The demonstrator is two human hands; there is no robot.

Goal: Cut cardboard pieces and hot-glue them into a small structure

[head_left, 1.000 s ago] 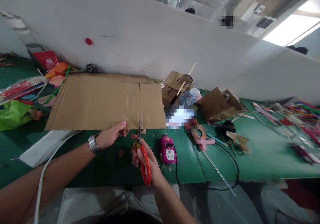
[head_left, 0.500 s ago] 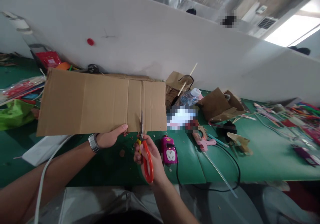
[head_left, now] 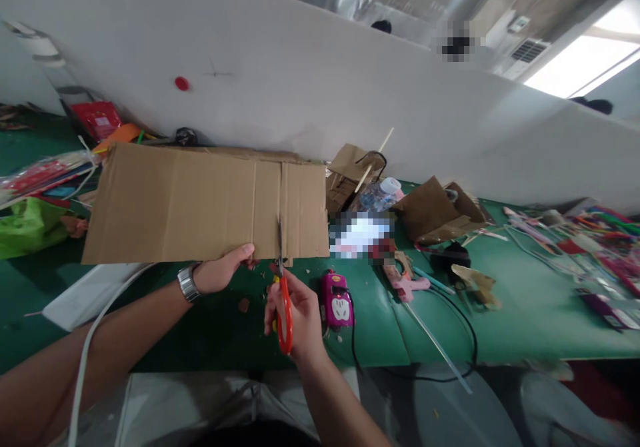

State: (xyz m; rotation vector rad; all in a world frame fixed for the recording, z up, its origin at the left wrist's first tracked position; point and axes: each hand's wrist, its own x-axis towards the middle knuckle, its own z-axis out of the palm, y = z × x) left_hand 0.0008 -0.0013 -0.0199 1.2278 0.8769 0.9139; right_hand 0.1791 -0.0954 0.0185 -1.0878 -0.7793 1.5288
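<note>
A long sheet of brown cardboard (head_left: 210,207), creased crosswise in several places, is held above the table. My left hand (head_left: 225,268), with a metal watch on the wrist, pinches its near edge, thumb on top and fingers hidden beneath. To the right of that grip, my right hand (head_left: 300,307) holds scissors (head_left: 285,317) with red and yellow handles. Their blades point away from me and lie at the cardboard's near edge, one blade showing over the top face, in line with a crease. The lower blade is mostly hidden.
A magenta power socket (head_left: 338,300) sits right of my right hand. Farther right are a pink glue gun (head_left: 407,285) with a black cord, a plastic bottle (head_left: 377,195) and an open cardboard box (head_left: 440,210). A white cable (head_left: 85,360) crosses my left forearm.
The scissors have swung more upright and their handles have closed together. The cardboard's left end has shifted slightly right, while my left hand keeps its grip.
</note>
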